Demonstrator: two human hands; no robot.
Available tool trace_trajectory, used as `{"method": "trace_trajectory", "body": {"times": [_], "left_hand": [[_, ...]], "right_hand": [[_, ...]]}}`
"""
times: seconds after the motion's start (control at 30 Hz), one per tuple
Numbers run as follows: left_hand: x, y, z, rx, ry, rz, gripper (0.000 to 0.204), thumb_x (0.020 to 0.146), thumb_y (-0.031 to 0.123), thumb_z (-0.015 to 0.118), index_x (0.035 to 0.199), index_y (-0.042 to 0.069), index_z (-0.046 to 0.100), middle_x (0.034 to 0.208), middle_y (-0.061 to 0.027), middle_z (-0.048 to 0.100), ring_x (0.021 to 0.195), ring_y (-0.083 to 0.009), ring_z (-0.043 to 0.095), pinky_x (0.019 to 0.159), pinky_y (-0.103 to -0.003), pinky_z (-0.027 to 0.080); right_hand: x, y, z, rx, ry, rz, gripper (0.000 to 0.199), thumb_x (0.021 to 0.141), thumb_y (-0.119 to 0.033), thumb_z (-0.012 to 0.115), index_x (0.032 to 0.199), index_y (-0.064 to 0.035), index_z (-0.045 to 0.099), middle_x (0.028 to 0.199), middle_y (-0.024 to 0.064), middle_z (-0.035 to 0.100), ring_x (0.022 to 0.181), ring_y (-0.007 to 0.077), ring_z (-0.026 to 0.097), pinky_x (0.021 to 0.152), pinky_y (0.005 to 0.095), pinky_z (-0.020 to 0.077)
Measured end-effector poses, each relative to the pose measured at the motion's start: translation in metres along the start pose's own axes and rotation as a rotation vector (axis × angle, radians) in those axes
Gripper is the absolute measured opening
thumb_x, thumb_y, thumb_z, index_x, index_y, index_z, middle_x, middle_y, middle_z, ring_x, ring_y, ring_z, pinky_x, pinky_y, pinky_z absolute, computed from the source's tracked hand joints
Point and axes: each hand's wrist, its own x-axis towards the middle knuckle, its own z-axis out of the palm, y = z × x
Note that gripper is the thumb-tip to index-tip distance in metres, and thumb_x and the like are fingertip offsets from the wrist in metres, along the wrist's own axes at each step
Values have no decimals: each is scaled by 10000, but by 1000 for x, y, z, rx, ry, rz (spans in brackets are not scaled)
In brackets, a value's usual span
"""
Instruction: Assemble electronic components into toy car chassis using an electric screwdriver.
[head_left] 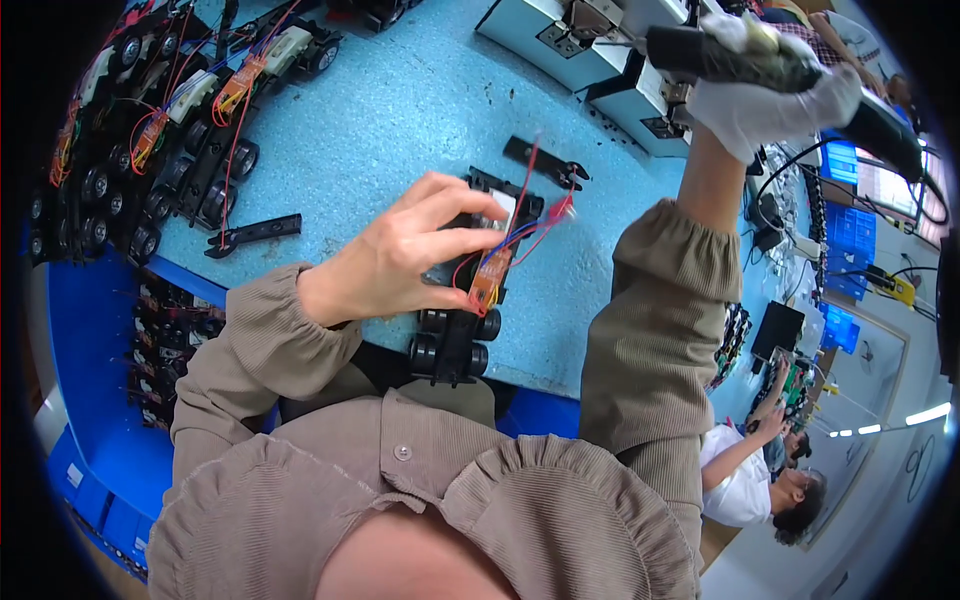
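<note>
My left hand (385,255) grips a black toy truck chassis (452,348) on the blue tabletop, the thumb by a small orange circuit board (490,278) and the fingers over a white block (503,210). Red, blue and yellow wires rise from the board, their far ends blurred. The chassis lies with its paired black wheels toward me. Raised at the upper right, my right hand (770,112), in a white glove, is closed around a black electric screwdriver (675,52). Its thin bit points left, well apart from the chassis.
Several wired chassis (205,165) crowd the left of the table (350,120). Loose black plastic parts (265,233) lie nearby. White boxes with metal fixtures (555,45) line the far edge. A blue bin (90,340) stands at lower left; a person in white (740,475) works at right.
</note>
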Motion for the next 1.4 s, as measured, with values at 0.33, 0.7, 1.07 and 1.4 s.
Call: {"method": "trace_trajectory", "body": {"times": [0.33,0.7,1.07,1.4], "left_hand": [[3,-1,-6,-179,-193,-56,523,509,97,751,1015,64,623,1176,-105,527,982,-292,436,889,-389,347],[2,-1,-6,-190,-294,17,658,515,121,766,1134,43,558,1261,-128,450,1080,-320,385,941,-410,328],[-12,20,-11,-48,-170,-45,646,552,243,839,1111,43,581,1162,-103,515,1047,-277,447,903,-381,386],[-21,19,6,45,-85,32,523,549,253,846,969,51,607,1042,-75,570,991,-254,492,856,-346,419]], "right_hand": [[-22,-1,70,-26,-474,744,329,822,-346,642,722,-51,536,516,15,478,387,120,475,369,249,410],[-64,-77,47,-33,-7,397,317,821,-345,643,734,-60,535,543,38,516,390,126,482,361,241,402],[-25,-187,-78,628,-397,698,281,765,-407,635,734,-144,544,551,-29,500,514,104,553,544,260,449],[-89,-218,-76,346,-263,792,525,647,-660,623,634,-154,485,535,-23,524,452,124,550,518,300,467]]}}
